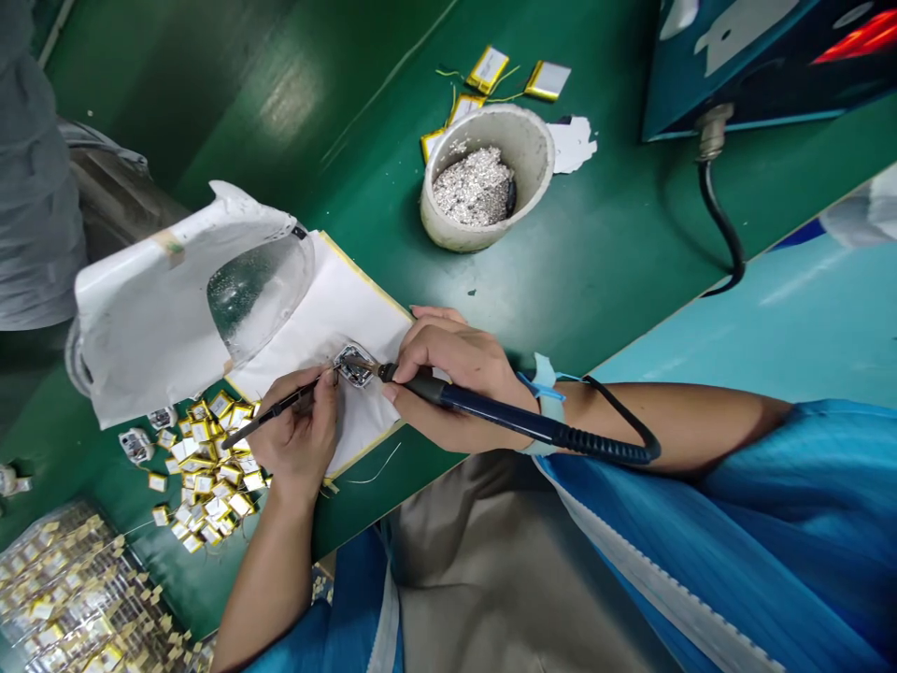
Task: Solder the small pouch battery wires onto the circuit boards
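My right hand (pixel 462 374) is closed around a soldering iron (pixel 501 414), whose tip reaches into a small white device housing (pixel 356 365). Dark parts show inside the housing, too small to name. Between the fingers of my left hand (pixel 300 430) is a pair of dark tweezers (pixel 277 408), its point at the housing's left edge. Under the housing lies a white sheet with yellow edges (pixel 364 299). The iron's cord loops back beside a light blue band (pixel 550 402) on my right wrist.
Many small yellow-edged battery cells (pixel 206 477) lie heaped on the green table left of my left hand. A clear-windowed white shield (pixel 161 290) stands over the sheet. Beyond sit a cup of metallic bits (pixel 483 229) and a blue box with a cable (pixel 763 70). Stacked trays (pixel 77 598) fill the lower left.
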`<state>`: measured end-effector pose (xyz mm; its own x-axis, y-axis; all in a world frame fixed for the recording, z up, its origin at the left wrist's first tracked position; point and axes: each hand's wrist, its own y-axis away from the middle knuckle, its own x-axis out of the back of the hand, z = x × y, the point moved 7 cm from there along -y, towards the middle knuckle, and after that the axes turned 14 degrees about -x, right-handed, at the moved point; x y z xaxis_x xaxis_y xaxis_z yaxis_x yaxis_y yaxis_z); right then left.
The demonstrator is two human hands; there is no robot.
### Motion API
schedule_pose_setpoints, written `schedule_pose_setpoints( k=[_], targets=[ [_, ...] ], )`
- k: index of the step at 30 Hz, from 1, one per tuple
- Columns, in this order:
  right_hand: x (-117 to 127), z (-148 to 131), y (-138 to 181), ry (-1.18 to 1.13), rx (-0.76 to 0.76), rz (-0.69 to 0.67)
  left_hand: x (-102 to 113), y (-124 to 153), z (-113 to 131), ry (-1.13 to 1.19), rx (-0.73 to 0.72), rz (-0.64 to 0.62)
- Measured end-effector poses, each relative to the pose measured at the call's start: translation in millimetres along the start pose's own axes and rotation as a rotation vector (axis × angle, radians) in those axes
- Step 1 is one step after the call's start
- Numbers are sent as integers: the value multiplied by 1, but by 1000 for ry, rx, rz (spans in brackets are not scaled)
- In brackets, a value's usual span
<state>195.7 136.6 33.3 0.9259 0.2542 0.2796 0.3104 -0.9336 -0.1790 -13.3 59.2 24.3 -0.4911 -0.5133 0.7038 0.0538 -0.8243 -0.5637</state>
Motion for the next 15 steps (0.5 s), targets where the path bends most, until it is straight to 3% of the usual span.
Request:
schedule_pose_setpoints(
  k=[10,15],
  targets=[
    [-2,0,0,25,-1,-13,1,-6,4,-21,-29,-14],
    [3,0,0,-31,-10,41,-1,-4,2,-32,24,-38]
  ],
)
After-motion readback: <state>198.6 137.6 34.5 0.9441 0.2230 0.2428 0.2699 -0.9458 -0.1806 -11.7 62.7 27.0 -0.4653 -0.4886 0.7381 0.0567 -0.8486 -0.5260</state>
